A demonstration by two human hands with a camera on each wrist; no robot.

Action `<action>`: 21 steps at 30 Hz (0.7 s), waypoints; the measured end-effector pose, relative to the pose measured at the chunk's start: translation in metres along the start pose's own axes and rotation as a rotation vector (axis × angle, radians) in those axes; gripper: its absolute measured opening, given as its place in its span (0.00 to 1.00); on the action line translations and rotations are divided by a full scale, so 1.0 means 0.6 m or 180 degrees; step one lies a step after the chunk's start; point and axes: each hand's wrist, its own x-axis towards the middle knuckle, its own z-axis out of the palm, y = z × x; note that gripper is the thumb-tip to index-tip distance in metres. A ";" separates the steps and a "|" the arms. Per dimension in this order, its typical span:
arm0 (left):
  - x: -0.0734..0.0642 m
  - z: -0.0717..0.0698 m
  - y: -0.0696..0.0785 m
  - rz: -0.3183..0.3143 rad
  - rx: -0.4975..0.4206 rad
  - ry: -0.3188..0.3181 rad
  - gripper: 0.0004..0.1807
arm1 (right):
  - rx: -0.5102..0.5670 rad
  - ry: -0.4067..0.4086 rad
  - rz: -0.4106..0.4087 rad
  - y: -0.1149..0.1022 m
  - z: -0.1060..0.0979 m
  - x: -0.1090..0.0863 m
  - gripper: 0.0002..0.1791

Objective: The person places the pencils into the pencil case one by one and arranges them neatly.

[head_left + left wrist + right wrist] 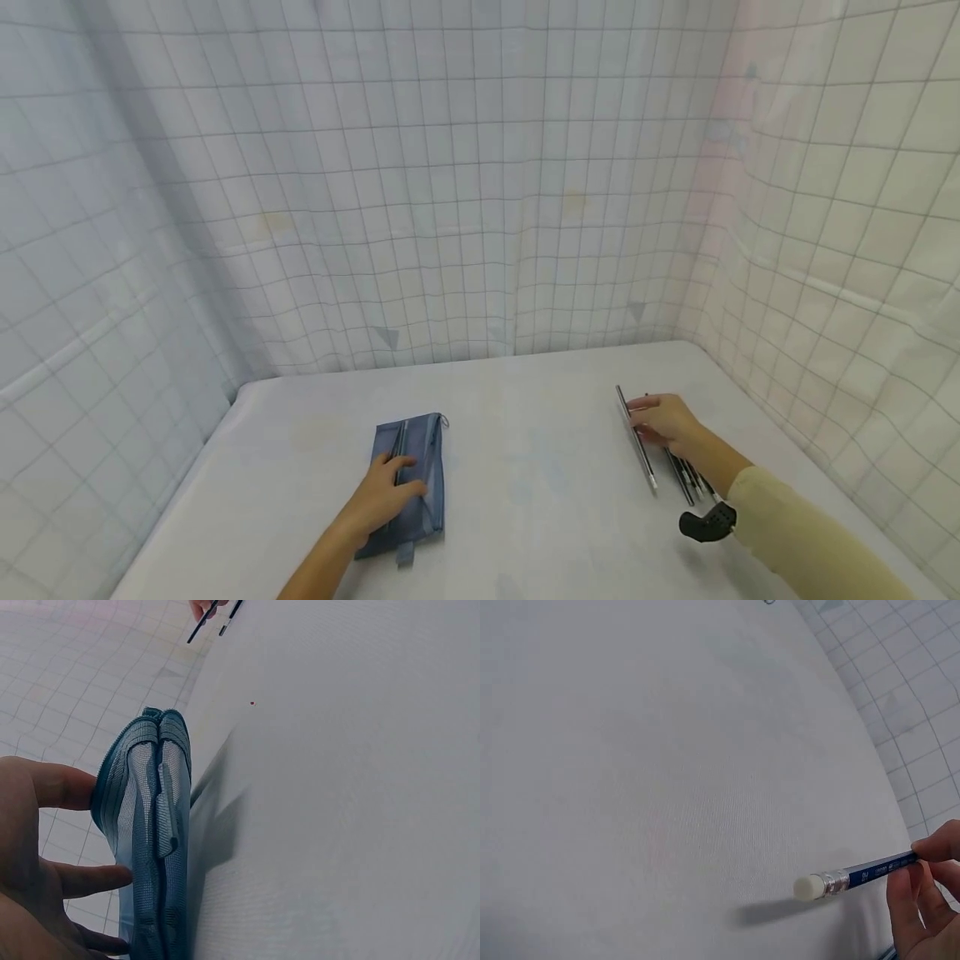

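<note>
A blue zippered mesh pencil case (431,492) lies on the left part of the white table. My left hand (382,496) rests on it with the fingers spread. In the left wrist view, the fingertips touch the side of the case (142,825). Over at the right, my right hand (663,421) pinches a pencil (647,462) between thumb and fingers. Up close in the right wrist view, this pencil (877,870) has a dark blue body, a silver ferrule and a white eraser pointing away from the hand. Several more pencils (681,479) lie beneath the right hand and forearm, partly hidden.
White tabletop (525,467) stretches between the two hands. White grid-patterned curtains (465,208) surround the table at the back and both sides. A black device (707,523) sits at the right wrist, near the cream sleeve (802,533).
</note>
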 end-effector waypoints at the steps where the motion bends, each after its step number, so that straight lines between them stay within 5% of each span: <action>1: -0.001 0.001 0.000 0.0001 -0.0008 0.0005 0.33 | 0.0006 -0.0011 -0.0007 0.000 0.002 0.000 0.24; 21: -0.005 0.002 0.003 -0.0001 -0.0030 0.0026 0.33 | 0.0167 -0.0096 0.0111 -0.017 0.076 0.001 0.23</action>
